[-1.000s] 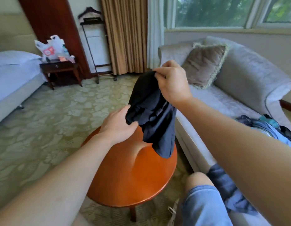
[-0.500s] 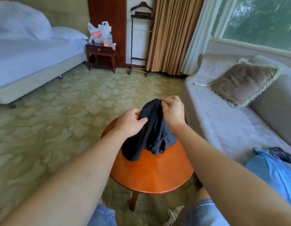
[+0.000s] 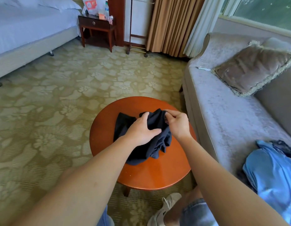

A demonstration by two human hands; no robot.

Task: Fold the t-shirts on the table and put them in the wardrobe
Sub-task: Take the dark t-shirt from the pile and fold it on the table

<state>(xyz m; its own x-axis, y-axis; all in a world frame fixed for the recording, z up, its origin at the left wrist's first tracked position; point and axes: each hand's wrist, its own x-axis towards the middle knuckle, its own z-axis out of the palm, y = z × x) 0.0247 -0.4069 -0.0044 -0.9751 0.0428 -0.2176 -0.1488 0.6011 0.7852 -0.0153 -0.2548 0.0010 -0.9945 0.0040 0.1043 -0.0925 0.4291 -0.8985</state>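
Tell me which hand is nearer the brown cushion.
Right. The right hand pinches the black shirt on the side toward the cushion; the left hand grips the shirt farther from it.

Round wooden table: crumpled dark t-shirt on top.

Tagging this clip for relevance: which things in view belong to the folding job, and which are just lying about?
In the job: dark t-shirt, gripped by left hand and right hand; round table.
Lying about: blue clothes, cushion, sofa, bed, nightstand.
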